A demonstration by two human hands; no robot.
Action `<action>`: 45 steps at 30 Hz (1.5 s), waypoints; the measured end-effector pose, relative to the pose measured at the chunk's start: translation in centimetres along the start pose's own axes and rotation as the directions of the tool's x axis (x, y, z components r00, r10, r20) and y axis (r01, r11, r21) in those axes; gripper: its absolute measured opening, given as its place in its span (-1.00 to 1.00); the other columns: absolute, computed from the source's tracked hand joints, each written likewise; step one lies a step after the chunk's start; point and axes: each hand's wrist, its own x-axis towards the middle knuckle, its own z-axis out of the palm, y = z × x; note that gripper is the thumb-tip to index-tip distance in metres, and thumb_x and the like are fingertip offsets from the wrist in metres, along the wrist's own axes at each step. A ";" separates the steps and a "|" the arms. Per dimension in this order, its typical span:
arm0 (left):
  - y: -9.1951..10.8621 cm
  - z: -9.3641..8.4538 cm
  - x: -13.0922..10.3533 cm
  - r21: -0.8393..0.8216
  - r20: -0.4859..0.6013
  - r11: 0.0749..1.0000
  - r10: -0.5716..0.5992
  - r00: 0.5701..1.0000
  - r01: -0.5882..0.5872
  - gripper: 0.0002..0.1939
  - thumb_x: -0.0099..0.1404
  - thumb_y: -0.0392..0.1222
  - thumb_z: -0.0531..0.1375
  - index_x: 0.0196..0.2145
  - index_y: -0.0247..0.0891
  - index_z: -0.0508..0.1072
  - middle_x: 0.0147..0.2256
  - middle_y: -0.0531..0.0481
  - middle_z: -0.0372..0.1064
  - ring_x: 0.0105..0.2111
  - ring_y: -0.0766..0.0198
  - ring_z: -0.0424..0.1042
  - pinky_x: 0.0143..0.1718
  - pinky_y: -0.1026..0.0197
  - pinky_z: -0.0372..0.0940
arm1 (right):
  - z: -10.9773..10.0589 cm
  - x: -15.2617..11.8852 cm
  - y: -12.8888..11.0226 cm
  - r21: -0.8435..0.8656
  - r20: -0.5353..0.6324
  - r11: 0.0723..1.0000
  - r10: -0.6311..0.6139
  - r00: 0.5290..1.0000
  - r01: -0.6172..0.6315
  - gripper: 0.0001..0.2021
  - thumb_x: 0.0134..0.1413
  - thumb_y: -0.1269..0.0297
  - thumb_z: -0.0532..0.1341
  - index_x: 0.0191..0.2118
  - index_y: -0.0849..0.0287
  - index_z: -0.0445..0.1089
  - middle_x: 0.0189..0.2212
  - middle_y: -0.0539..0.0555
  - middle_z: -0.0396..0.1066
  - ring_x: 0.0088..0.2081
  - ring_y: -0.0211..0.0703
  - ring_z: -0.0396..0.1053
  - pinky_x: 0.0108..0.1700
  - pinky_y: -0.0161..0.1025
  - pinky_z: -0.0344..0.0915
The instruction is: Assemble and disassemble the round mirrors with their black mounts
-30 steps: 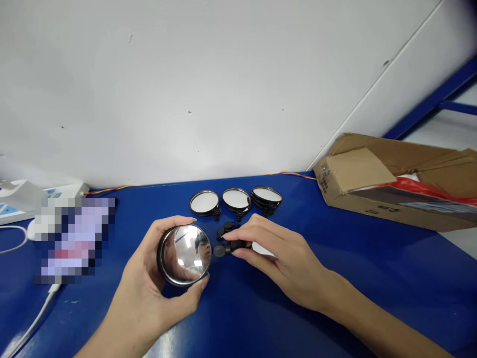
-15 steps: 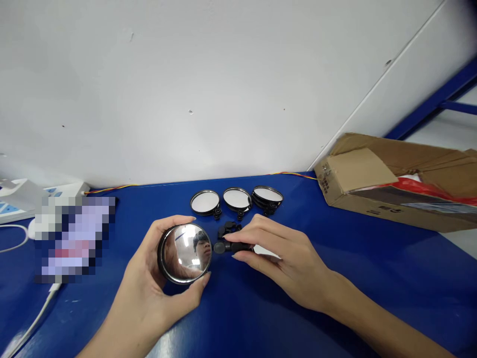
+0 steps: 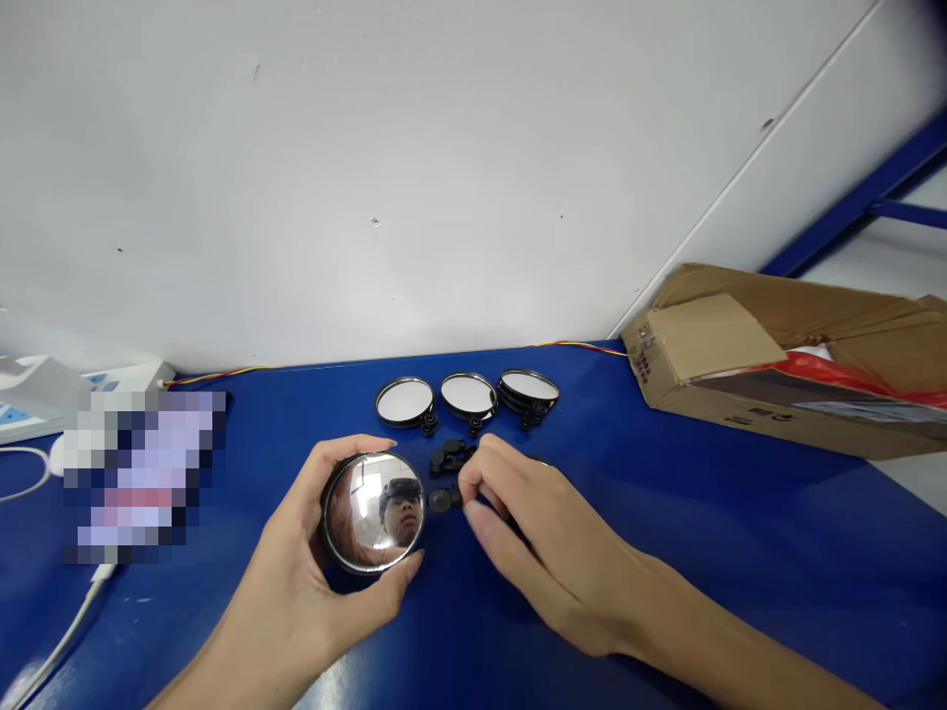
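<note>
One round mirror (image 3: 376,513), over the blue table (image 3: 688,503), is clasped by its rim in the left hand (image 3: 300,557); just beside it, the right hand (image 3: 551,537) pinches a black stem (image 3: 442,500). Behind lie more mirrors (image 3: 469,394); rightward, a cardboard box (image 3: 740,399).

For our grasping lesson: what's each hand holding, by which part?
Left hand: round mirror, by its rim. Right hand: black bracket, behind its rounded end.

One left hand (image 3: 303,562), one right hand (image 3: 562,552); one gripped round mirror (image 3: 374,513); three back-row round mirrors (image 3: 404,402) (image 3: 468,394) (image 3: 528,386); one further rim (image 3: 546,461), mostly hidden; black fittings (image 3: 440,500), overlapping, number unclear; one cardboard box (image 3: 740,399); one power strip (image 3: 140,376); one counter (image 3: 740,532).
</note>
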 end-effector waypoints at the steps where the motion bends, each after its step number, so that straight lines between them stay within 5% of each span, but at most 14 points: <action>1: 0.0 0.0 0.0 -0.005 0.002 1.000 -0.004 1.000 0.004 -0.18 0.02 -0.20 0.63 0.20 0.10 0.48 -0.02 0.03 0.60 -0.11 0.04 0.61 -0.11 0.20 0.57 | 0.2 0.0 -0.1 -0.047 0.004 0.999 -0.025 1.000 0.025 -0.84 0.65 0.22 0.06 -0.07 0.06 0.32 -0.21 -0.01 0.42 -0.31 -0.16 0.33 -0.22 -0.12 0.26; 5: -0.2 -0.1 0.1 0.012 0.013 0.999 0.031 0.999 -0.031 -0.19 -0.01 -0.25 0.61 0.17 0.09 0.49 -0.07 0.06 0.58 -0.18 0.12 0.59 -0.18 0.27 0.57 | 1.1 0.1 -0.2 -0.277 -0.060 0.955 -0.125 0.990 0.104 -0.64 0.67 -0.08 0.11 -0.06 0.11 0.36 -0.21 0.02 0.46 -0.29 -0.11 0.38 -0.31 -0.12 0.18; 11: -1.2 0.2 -0.2 0.135 0.083 0.963 0.223 0.971 -0.233 -0.33 0.23 -0.20 0.49 0.23 0.10 0.42 -0.09 0.09 0.56 -0.22 0.21 0.61 -0.20 0.28 0.58 | 2.6 0.1 0.4 -0.484 -0.072 0.838 -0.325 0.943 0.252 -0.53 0.75 -0.03 -0.03 -0.15 0.13 0.42 -0.32 0.00 0.41 -0.30 -0.12 0.33 -0.38 -0.11 0.11; 17: -1.5 -0.1 0.3 0.400 0.264 0.709 0.518 0.814 -0.581 -0.52 0.28 -0.30 0.43 0.10 0.03 0.50 -0.10 0.06 0.45 -0.31 0.27 0.50 -0.34 0.26 0.42 | 3.5 -0.2 0.1 -0.499 0.014 0.780 -0.429 0.903 0.378 -0.60 0.74 0.08 0.05 -0.21 0.17 0.39 -0.32 0.02 0.39 -0.30 -0.10 0.29 -0.47 -0.12 0.05; 20: -1.4 -0.6 0.4 0.403 0.404 0.666 0.485 0.776 -0.627 -0.62 0.20 -0.38 0.40 -0.05 -0.06 0.54 -0.24 0.09 0.39 -0.41 0.30 0.40 -0.43 0.26 0.31 | 3.1 -0.5 -0.6 -0.458 0.118 0.767 -0.448 0.886 0.449 -0.59 0.74 0.10 0.05 -0.22 0.17 0.39 -0.33 0.02 0.40 -0.33 -0.11 0.27 -0.50 -0.12 0.03; 23: -1.3 -1.4 0.1 0.370 0.517 0.734 0.347 0.782 -0.570 -0.76 0.21 -0.32 0.44 -0.18 -0.10 0.55 -0.26 0.06 0.39 -0.37 0.25 0.40 -0.37 0.24 0.33 | 1.9 -0.7 -1.5 -0.337 0.212 0.819 -0.414 0.885 0.464 -0.55 0.74 0.02 0.06 -0.24 0.15 0.38 -0.32 -0.01 0.46 -0.33 -0.15 0.31 -0.48 -0.12 0.09; 28: -1.4 -2.6 0.2 0.268 0.626 0.856 0.193 0.756 -0.441 -0.71 0.18 -0.27 0.50 -0.22 -0.09 0.51 -0.22 0.05 0.30 -0.30 0.23 0.39 -0.40 0.26 0.26 | -0.6 -0.7 -2.6 0.079 0.384 0.939 -0.339 0.859 0.335 -0.77 0.70 0.20 0.19 -0.13 0.12 0.42 -0.23 -0.09 0.52 -0.23 -0.28 0.44 -0.26 -0.30 0.30; 32: -1.2 -2.4 0.9 0.179 0.538 0.868 0.307 0.785 -0.463 -0.55 0.12 -0.49 0.35 -0.11 -0.03 0.48 -0.25 0.11 0.29 -0.39 0.30 0.30 -0.43 0.26 0.18 | -1.9 -0.7 -2.6 0.231 0.306 0.969 -0.156 0.939 0.086 -0.78 0.67 0.22 0.19 -0.16 0.08 0.42 -0.27 -0.11 0.45 -0.26 -0.30 0.40 -0.18 -0.35 0.30; 35: -1.4 -1.9 1.3 0.198 0.447 0.904 0.261 0.855 -0.380 -0.43 0.17 -0.45 0.36 0.06 0.04 0.40 -0.22 0.13 0.34 -0.41 0.32 0.32 -0.43 0.30 0.25 | -2.4 -0.5 -2.0 0.251 0.207 0.954 0.112 0.972 -0.163 -0.68 0.74 0.17 0.05 -0.15 0.04 0.42 -0.27 -0.10 0.46 -0.24 -0.27 0.39 -0.14 -0.31 0.29; 38: -1.7 -1.4 1.2 0.192 0.405 0.936 0.198 0.893 -0.295 -0.43 0.27 -0.33 0.41 0.11 0.07 0.31 -0.33 0.21 0.23 -0.47 0.33 0.24 -0.46 0.32 0.27 | -2.5 0.2 -0.7 0.226 0.047 0.928 0.292 0.955 -0.295 -0.65 0.74 -0.01 0.04 -0.09 0.01 0.43 -0.32 -0.11 0.42 -0.32 -0.24 0.34 -0.24 -0.25 0.24; 42: -1.8 -1.0 0.8 0.201 0.390 0.938 0.187 0.902 -0.282 -0.45 0.27 -0.29 0.42 0.08 0.08 0.28 -0.37 0.24 0.17 -0.51 0.35 0.18 -0.52 0.33 0.22 | -2.3 1.1 1.3 0.052 -0.071 0.955 0.295 0.953 -0.292 -0.74 0.68 0.02 0.18 -0.08 0.04 0.44 -0.40 -0.13 0.40 -0.41 -0.22 0.30 -0.28 -0.20 0.18; 45: -1.5 -0.8 0.5 0.217 0.352 0.931 0.205 0.913 -0.293 -0.47 0.28 -0.27 0.40 0.09 0.07 0.30 -0.34 0.22 0.26 -0.51 0.34 0.25 -0.52 0.32 0.27 | -1.7 1.4 1.9 -0.044 -0.010 0.974 0.223 0.975 -0.223 -0.80 0.66 0.11 0.23 -0.07 0.04 0.50 -0.28 -0.08 0.50 -0.33 -0.20 0.37 -0.21 -0.20 0.23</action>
